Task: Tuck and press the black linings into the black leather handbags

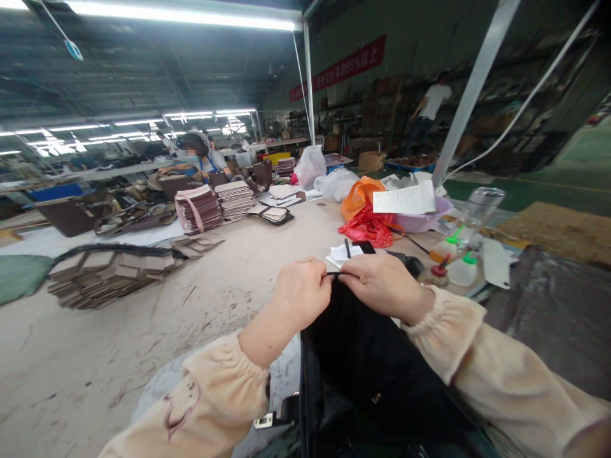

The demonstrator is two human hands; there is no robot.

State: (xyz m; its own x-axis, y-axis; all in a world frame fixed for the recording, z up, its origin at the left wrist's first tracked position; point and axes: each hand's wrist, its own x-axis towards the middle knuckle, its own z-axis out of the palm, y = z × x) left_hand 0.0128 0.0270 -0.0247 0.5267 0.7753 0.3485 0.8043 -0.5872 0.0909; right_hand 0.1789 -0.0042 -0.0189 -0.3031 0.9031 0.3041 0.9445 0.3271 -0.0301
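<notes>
A black bag with a small metal stud hangs open below my hands, close to my body. My left hand is closed on the bag's upper edge, fingers curled in. Beside it, my right hand pinches the same edge between thumb and fingers. A short dark strip of the edge shows between the two hands. To the left of the bag's side dangles a black strap with a metal buckle. The bag's lower part runs out of view. Just beyond my hands lie white papers with a dark pen-like thing on them.
Stacked brown pieces lie on the left of the table, with bundled stacks behind. At right are a red plastic bag, a purple basin and bottles. A metal post rises there. A co-worker sits farther back.
</notes>
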